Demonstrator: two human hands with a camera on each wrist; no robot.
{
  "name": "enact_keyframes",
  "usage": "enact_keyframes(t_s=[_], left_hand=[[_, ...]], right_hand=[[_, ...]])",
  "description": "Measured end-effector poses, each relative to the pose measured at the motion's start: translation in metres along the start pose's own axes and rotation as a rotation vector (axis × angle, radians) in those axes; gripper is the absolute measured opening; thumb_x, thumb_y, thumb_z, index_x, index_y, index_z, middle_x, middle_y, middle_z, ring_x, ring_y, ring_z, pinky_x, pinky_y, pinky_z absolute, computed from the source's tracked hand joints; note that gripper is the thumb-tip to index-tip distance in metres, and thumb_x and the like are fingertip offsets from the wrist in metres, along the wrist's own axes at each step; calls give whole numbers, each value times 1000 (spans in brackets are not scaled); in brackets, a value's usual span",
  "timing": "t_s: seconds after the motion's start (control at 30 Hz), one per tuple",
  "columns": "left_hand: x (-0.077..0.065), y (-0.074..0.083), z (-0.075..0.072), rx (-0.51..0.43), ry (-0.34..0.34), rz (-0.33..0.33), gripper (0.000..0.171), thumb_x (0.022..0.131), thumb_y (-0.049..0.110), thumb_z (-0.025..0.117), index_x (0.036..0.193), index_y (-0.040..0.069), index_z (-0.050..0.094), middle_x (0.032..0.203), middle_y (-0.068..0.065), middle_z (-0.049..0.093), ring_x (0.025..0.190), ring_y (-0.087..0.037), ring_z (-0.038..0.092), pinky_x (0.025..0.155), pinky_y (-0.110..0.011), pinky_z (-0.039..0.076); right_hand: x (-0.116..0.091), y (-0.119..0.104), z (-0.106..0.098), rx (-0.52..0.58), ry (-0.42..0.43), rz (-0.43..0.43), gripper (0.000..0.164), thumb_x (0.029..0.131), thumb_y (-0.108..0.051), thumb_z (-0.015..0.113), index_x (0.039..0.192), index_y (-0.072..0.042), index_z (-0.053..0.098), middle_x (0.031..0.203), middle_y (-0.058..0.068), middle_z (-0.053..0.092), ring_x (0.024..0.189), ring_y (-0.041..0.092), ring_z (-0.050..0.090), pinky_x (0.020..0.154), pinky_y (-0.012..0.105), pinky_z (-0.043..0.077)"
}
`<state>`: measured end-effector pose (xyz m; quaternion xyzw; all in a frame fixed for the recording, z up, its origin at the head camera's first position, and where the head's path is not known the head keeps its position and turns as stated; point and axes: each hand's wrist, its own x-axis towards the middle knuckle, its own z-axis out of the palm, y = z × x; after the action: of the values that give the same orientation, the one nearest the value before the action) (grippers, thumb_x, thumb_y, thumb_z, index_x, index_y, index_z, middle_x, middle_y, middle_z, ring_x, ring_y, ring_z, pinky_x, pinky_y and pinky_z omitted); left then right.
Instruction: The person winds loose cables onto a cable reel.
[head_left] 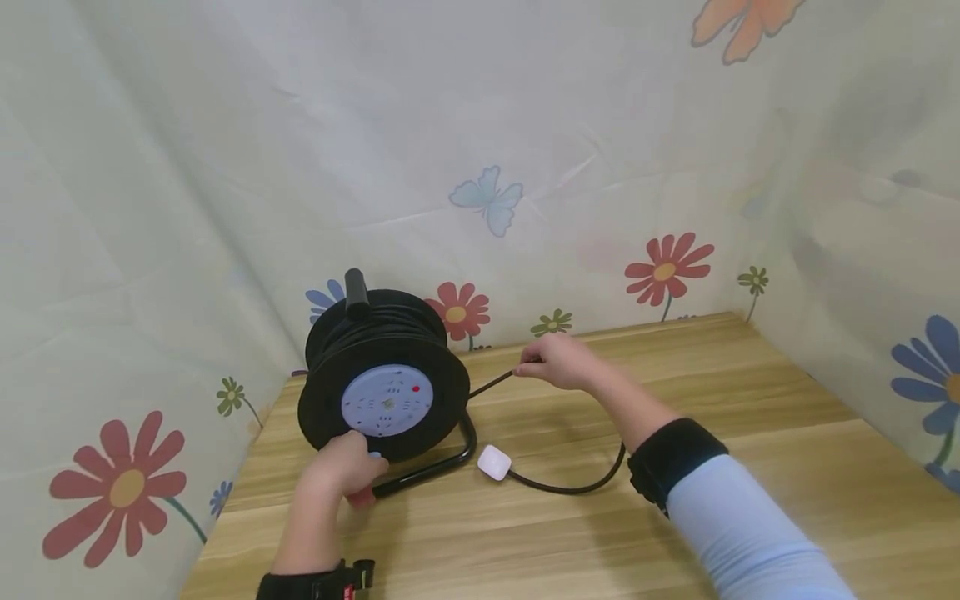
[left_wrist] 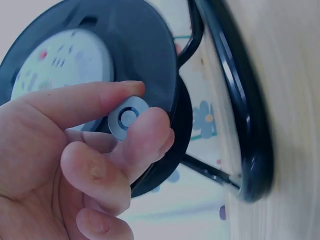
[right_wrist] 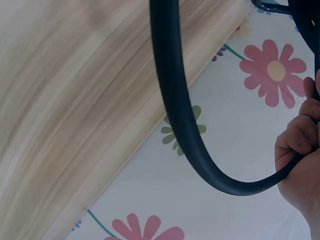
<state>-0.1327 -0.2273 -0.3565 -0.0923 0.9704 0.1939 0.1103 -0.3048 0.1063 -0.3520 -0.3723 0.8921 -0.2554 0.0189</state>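
Note:
A black cable reel [head_left: 442,375] with a pale socket panel [head_left: 387,400] stands upright on its tubular frame [head_left: 427,473] at the left of the table. My left hand [head_left: 345,465] pinches a small grey winding knob [left_wrist: 128,118] low on the reel's front side, between thumb and fingers. To the right of the reel, my right hand [head_left: 562,362] grips the black cable [head_left: 566,489], which runs straight from the reel to the fingers. Beyond this hand the cable loops down and back to a white plug [head_left: 494,462] lying on the table.
The wooden table [head_left: 750,467] extends right and forward of the reel. A pale curtain [head_left: 570,108] printed with flowers and butterflies hangs behind and at both sides. A black carrying handle [head_left: 356,293] juts from the reel's top.

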Motion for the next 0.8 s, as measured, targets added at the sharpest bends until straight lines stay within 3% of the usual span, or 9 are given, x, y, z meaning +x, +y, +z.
enact_keyframes(t_s=[0.27,0.5,0.8], left_hand=[[-11,-15,-15,-50,48,-17,29,90,22,66,71,2,63,53,-5,62,51,-20,63,64,-38,51],[-18,-17,-26,-38,55,-31,30,94,22,65,73,1,63,56,-5,64,54,-20,63,72,-42,51],[-28,-20,-39,-95,89,-61,29,95,24,65,77,0,65,59,-6,64,54,-20,63,69,-42,49]], right_hand=[[15,-15,12,-11,-51,-39,16,101,-28,66,96,-16,76,77,-8,64,68,11,54,67,33,47],[26,-26,19,-25,-44,-76,16,100,-25,67,91,-16,75,74,-6,62,65,11,51,65,32,44],[33,-32,37,-40,-52,-142,18,100,-22,67,85,-13,74,71,-8,60,65,10,52,66,31,45]])
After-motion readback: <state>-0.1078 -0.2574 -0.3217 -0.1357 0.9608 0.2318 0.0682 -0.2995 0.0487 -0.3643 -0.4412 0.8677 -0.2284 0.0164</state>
